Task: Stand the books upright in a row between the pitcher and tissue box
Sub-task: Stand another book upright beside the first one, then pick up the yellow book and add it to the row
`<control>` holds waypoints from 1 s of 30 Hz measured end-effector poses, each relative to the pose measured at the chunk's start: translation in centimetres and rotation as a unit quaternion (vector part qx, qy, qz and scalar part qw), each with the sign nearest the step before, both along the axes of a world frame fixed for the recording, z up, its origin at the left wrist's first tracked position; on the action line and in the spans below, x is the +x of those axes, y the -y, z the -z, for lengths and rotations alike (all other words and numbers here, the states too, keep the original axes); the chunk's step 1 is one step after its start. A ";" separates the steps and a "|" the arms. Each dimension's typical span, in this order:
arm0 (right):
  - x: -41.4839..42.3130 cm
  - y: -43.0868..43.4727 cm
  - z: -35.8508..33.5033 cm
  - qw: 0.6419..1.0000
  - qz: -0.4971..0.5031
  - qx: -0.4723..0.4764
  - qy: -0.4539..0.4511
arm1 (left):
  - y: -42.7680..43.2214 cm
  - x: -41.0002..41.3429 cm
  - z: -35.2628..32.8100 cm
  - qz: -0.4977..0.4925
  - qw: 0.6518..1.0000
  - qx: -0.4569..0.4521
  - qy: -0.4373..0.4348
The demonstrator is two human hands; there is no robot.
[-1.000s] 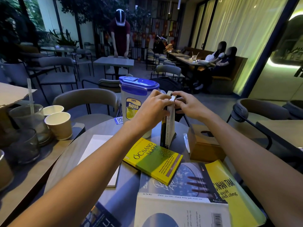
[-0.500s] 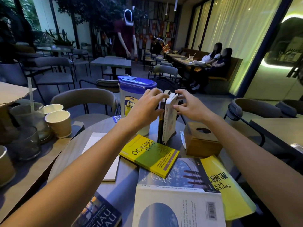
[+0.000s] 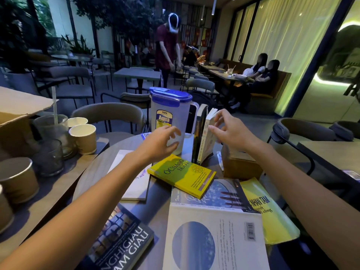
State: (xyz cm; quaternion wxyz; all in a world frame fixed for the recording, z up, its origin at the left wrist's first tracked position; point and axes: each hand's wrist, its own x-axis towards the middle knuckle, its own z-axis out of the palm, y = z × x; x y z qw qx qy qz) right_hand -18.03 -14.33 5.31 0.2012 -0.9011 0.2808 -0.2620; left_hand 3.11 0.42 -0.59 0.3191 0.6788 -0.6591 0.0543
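Two books stand upright between the blue-lidded pitcher and the brown tissue box: a dark book and a pale book leaning right. My right hand hovers with fingers spread, fingertips at the pale book's top edge. My left hand is open and apart from the books, in front of the pitcher. Lying flat nearer me are a yellow-green book, a white book, a blue-grey book, a yellow book, a white-backed book and a dark book.
The round table holds everything. To the left a second table carries paper cups, glasses and a cardboard box. A grey chair stands behind the table. People stand and sit farther back.
Both hands have let go of the upright books. My left hand has dropped down and left toward the pitcher's base; my right hand has opened and drawn slightly back.
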 end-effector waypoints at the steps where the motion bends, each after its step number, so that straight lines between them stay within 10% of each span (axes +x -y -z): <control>1: 0.2 -0.2 0.0 1.000 0.000 -0.017 -0.013 | -0.2 0.1 0.3 0.001 1.000 0.010 0.000; 11: 1.6 -2.0 1.2 0.999 0.023 -0.049 -0.005 | -1.7 0.5 2.3 0.004 0.995 0.095 0.013; 22: 2.0 -3.4 7.2 0.955 0.012 0.006 -0.297 | -2.1 0.6 5.8 -0.106 0.973 0.207 -0.003; 30: 2.2 -3.1 8.8 0.947 0.033 0.088 -0.308 | -1.5 0.1 5.7 -0.140 0.953 0.268 -0.017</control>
